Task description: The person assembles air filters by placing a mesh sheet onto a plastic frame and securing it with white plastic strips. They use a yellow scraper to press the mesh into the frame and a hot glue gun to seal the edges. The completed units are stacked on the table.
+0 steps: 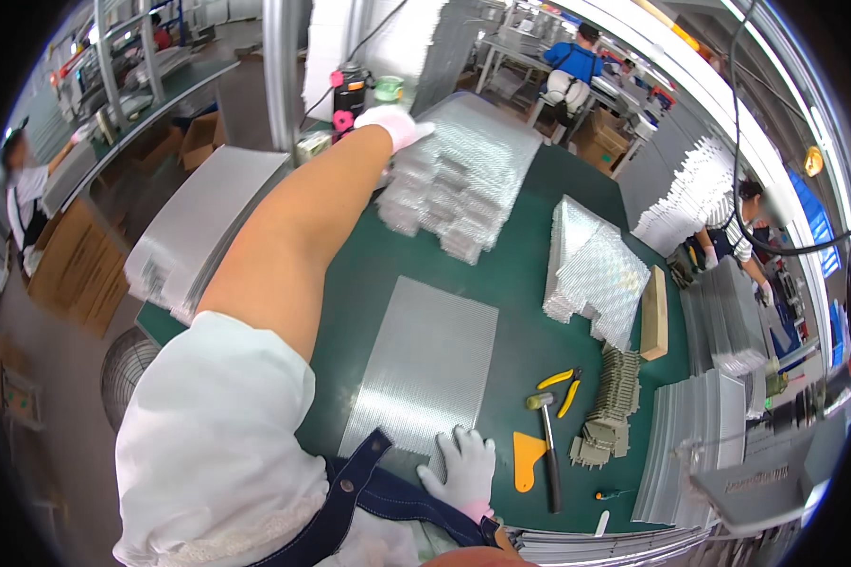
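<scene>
**Lying flat just ahead of the right fingers: one ribbed silver panel (430, 354)**

The green worktable (529, 321) spreads under everything within the fingers' range. The far stack of silver panels (482, 161), uneven along its near edge, sits beside the left gloved hand (392, 126). One left finger points onto or over it; blur hides whether the others grip anything, so I cannot tell. Nearer than the left fingers and off to their left is a second panel stack (213, 213). Well to the right of the right fingers stand upright-edged grey panels (695, 439).

The single panel reaches forward and leftward from the right gloved hand (465, 470), whose fingers are fanned apart at its near right corner; whether they press on it is unclear. Well ahead and to the right of them rests a smaller panel pile (596, 260). Nearer on that side come a row of tan slotted pieces (610, 406), a wooden block (653, 312), a hammer (549, 454), a yellow scraper (528, 461) and yellow-handled pliers (563, 386).

Judging progress, one panel is set out singly, with no tan pieces on it and every tool lying down, so work on it seems barely begun. Whether the stacks are finished or waiting cannot be told.
</scene>
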Demonstrator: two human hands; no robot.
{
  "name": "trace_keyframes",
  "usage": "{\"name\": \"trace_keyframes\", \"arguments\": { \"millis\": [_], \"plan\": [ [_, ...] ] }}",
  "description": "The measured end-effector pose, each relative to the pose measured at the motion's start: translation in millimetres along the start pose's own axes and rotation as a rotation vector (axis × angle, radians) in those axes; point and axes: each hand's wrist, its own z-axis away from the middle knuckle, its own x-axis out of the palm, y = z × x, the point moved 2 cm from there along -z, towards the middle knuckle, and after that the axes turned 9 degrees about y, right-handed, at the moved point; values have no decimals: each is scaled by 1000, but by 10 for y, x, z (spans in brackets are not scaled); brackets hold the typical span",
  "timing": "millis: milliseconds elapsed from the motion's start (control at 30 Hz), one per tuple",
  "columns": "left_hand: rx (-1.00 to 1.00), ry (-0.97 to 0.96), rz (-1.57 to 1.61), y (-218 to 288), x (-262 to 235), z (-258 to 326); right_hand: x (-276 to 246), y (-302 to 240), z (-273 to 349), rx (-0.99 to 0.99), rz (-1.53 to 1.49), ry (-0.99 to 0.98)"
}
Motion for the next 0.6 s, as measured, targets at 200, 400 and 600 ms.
{"name": "trace_keyframes", "arguments": {
  "millis": [200,400,600],
  "plan": [
    [191,169,-131,687,-414,9,107,75,53,45,-30,66],
    [330,-119,1600,807,-1185,148,66,51,71,85,-23,79],
    [446,-17,1263,557,-752,306,31,-20,52,54,-51,91]
  ]
}}
